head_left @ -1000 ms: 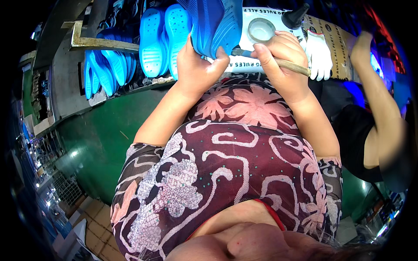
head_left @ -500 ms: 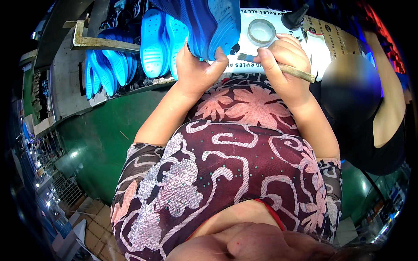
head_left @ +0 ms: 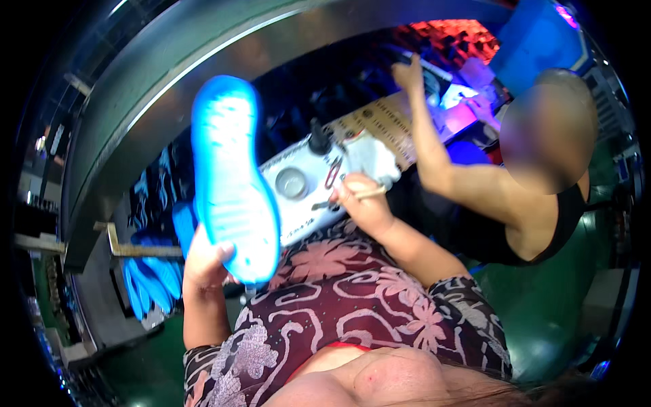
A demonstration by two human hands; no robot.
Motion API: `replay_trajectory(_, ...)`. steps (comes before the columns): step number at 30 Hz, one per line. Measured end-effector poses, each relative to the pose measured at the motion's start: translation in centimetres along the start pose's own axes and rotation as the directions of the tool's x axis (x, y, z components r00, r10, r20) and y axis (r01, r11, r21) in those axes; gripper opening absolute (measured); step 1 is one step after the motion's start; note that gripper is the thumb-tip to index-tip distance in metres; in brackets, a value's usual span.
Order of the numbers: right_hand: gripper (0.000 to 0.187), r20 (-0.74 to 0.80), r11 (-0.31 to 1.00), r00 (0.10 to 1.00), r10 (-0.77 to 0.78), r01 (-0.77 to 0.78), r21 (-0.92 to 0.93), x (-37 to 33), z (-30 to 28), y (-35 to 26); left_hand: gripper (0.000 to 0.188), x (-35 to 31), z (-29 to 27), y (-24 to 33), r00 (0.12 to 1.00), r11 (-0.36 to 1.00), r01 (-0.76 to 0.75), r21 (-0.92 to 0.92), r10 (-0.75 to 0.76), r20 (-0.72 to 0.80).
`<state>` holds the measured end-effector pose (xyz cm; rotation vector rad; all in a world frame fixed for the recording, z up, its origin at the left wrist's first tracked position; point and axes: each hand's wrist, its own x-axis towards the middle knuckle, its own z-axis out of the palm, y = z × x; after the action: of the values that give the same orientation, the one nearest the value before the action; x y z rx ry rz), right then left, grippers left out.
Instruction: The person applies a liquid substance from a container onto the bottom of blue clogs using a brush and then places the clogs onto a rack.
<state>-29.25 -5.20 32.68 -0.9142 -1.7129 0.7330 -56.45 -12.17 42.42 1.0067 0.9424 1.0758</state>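
A bright blue shoe sole [head_left: 234, 169] stands tall at the left, its broad face toward me and lit almost white in places. My left hand [head_left: 205, 261] grips its lower end, thumb pressed on the face. Over the table's near edge, my right hand [head_left: 369, 211] is closed around a brush [head_left: 374, 193] with a pale wooden handle. Its dark bristles point left, just below a small round dish [head_left: 291, 183] on a white sheet [head_left: 305, 216]. A dark cone-shaped bottle [head_left: 319, 139] stands behind the dish. Beside my right fingers lies a small red-edged tool [head_left: 333, 173], its kind unclear.
More blue soles [head_left: 150, 285] lie at the lower left, near a metal bracket [head_left: 142, 250]. A crumpled white cloth [head_left: 371, 159] and brown cardboard [head_left: 386, 125] are beyond my right hand. A co-worker's arm [head_left: 434, 159] reaches across on the right. A metal beam [head_left: 156, 108] arches overhead.
The view has swung toward the right, bringing the co-worker further in. My left hand has turned the sole so its bright broad face shows. The brush stays in my right hand.
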Motion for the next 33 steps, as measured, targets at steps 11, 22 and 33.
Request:
replay_trajectory(11, 0.023, -0.115, 0.996, 0.990, 0.081, -0.086, -0.039, -1.2, -2.8, 2.1, 0.057, 34.9, 20.3, 10.0, 0.957, 0.752, 0.066, -0.656, 0.137, 0.254)
replay_trajectory(22, 0.033, -0.107, 0.974, 0.974, 0.198, -0.183, 0.134, -2.7, -0.1, 3.4, 0.037, 15.8, 0.7, -3.8, 0.961, 0.980, -0.196, 0.040, 0.184, 0.206)
replay_trajectory(33, 0.034, 0.155, 0.890, 0.907, 0.392, -0.416, 0.186, -0.6, 3.0, 1.9, 0.059, -5.3, -18.1, -12.9, 0.840, 0.030, 0.505, 0.863, 0.213, -0.499)
